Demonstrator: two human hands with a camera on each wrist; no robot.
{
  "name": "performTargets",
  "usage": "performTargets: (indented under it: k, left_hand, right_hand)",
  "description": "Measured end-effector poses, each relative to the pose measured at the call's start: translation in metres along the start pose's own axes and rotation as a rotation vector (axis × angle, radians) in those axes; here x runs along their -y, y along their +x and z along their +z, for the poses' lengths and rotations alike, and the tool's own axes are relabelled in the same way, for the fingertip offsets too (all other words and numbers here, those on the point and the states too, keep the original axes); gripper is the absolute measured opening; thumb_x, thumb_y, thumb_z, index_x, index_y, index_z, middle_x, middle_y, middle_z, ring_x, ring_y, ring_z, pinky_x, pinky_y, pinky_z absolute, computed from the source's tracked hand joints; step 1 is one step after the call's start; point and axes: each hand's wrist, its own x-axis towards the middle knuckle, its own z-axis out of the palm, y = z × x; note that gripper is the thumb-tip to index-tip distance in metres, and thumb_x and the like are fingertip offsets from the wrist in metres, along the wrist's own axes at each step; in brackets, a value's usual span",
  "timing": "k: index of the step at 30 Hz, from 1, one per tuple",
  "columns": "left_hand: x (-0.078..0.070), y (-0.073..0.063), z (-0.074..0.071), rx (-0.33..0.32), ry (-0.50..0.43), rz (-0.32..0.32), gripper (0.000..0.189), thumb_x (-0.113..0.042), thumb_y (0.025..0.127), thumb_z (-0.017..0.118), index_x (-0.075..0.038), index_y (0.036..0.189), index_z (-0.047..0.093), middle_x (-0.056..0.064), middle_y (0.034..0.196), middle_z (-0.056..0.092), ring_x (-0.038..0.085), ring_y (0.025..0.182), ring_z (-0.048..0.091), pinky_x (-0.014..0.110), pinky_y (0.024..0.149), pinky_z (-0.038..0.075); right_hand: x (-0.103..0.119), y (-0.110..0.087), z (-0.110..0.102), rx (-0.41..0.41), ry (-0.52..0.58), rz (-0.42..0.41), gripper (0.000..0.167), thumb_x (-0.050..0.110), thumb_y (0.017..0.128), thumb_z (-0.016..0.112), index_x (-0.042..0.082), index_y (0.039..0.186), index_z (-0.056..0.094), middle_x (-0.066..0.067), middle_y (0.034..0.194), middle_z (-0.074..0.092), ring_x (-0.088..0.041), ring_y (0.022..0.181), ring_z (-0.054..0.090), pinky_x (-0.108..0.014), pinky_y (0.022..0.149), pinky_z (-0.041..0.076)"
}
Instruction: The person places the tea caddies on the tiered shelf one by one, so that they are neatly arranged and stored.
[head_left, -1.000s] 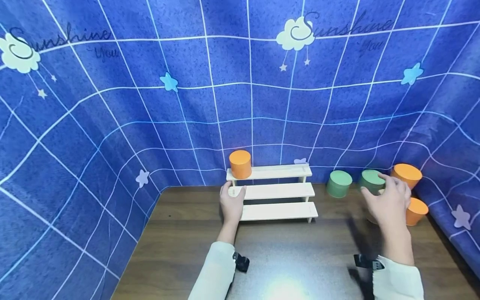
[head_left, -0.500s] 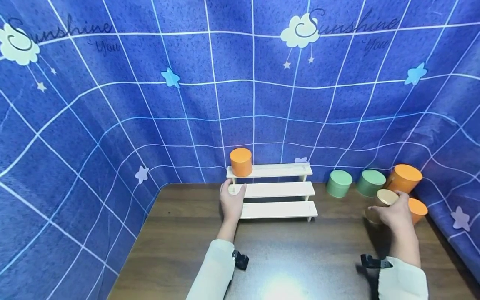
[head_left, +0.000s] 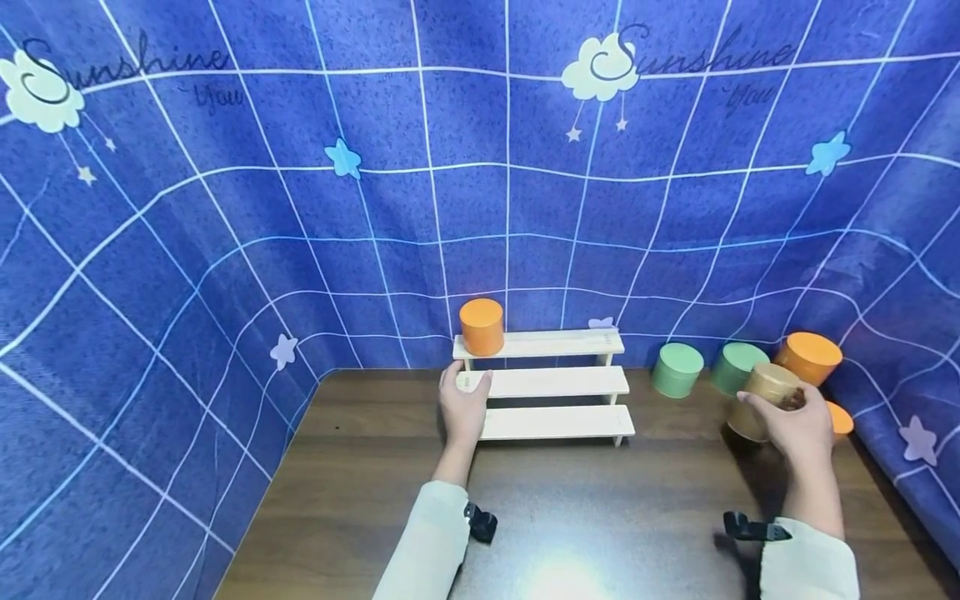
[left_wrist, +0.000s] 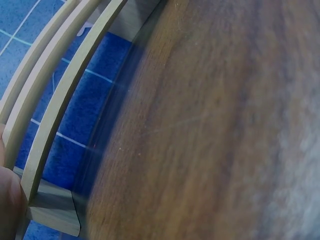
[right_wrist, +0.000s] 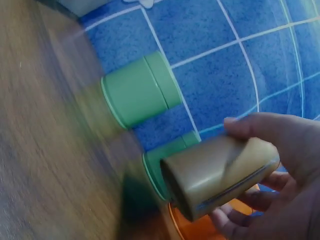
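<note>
My left hand (head_left: 463, 408) holds the left end of a pale wooden three-step rack (head_left: 553, 381), its thumb over the middle step. In the left wrist view, the fingertips (left_wrist: 9, 192) press against the curved-looking slats (left_wrist: 67, 90). An orange tin (head_left: 482, 327) stands on the left of the top step. At the right, my right hand (head_left: 801, 429) grips a gold tin (head_left: 767, 392) between thumb and fingers. The right wrist view shows this gold tin (right_wrist: 215, 172) tilted, its base apparently off the table.
Two green tins (head_left: 678, 369) (head_left: 738, 367) stand by the back curtain. Two orange tins (head_left: 810, 357) (head_left: 842, 419) are at the far right, one partly behind my hand. A blue grid-patterned curtain (head_left: 465, 208) surrounds the brown wooden table (head_left: 360, 492).
My right hand has come down from above the tins, taken hold of the gold tin and raised it slightly. The left hand stays on the rack.
</note>
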Motion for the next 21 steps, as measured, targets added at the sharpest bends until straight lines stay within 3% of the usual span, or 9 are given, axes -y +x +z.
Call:
performTargets:
  k: [5, 9, 15, 21]
  left_hand:
    - [0.0, 0.0, -0.001, -0.003, -0.003, 0.011, 0.052, -0.016, 0.086, 0.088, -0.002, 0.131, 0.068, 0.018, 0.13, 0.068, 0.035, 0.131, 0.062, 0.053, 0.119, 0.043]
    - [0.0, 0.0, -0.001, -0.007, 0.012, 0.008, 0.053, -0.018, 0.085, 0.088, -0.002, 0.131, 0.068, 0.018, 0.13, 0.068, 0.035, 0.13, 0.063, 0.051, 0.118, 0.044]
    - [0.001, 0.001, -0.001, -0.01, 0.017, 0.009, 0.054, -0.019, 0.085, 0.088, -0.001, 0.131, 0.068, 0.019, 0.13, 0.068, 0.035, 0.13, 0.063, 0.05, 0.119, 0.044]
    - [0.001, 0.0, -0.001, -0.012, 0.028, 0.013, 0.054, -0.018, 0.085, 0.088, 0.0, 0.131, 0.068, 0.02, 0.131, 0.068, 0.036, 0.13, 0.063, 0.051, 0.118, 0.044]
  right_hand:
    - [0.005, 0.001, 0.007, -0.009, 0.029, -0.052, 0.081, 0.051, 0.093, 0.073, 0.008, 0.157, 0.046, -0.02, 0.142, 0.058, -0.018, 0.099, 0.053, -0.021, 0.073, 0.041]
    - [0.009, 0.002, 0.011, 0.039, 0.083, -0.093, 0.079, 0.051, 0.098, 0.068, 0.007, 0.158, 0.041, -0.015, 0.136, 0.055, -0.012, 0.096, 0.051, -0.017, 0.07, 0.043]
    - [0.021, -0.003, 0.021, 0.118, 0.182, -0.124, 0.082, 0.051, 0.101, 0.063, 0.007, 0.162, 0.028, 0.009, 0.12, 0.054, 0.005, 0.092, 0.052, -0.011, 0.073, 0.047]
    - [0.031, -0.01, 0.029, 0.133, 0.161, -0.206, 0.086, 0.048, 0.101, 0.065, 0.004, 0.163, 0.024, -0.005, 0.132, 0.051, 0.003, 0.095, 0.05, -0.009, 0.073, 0.046]
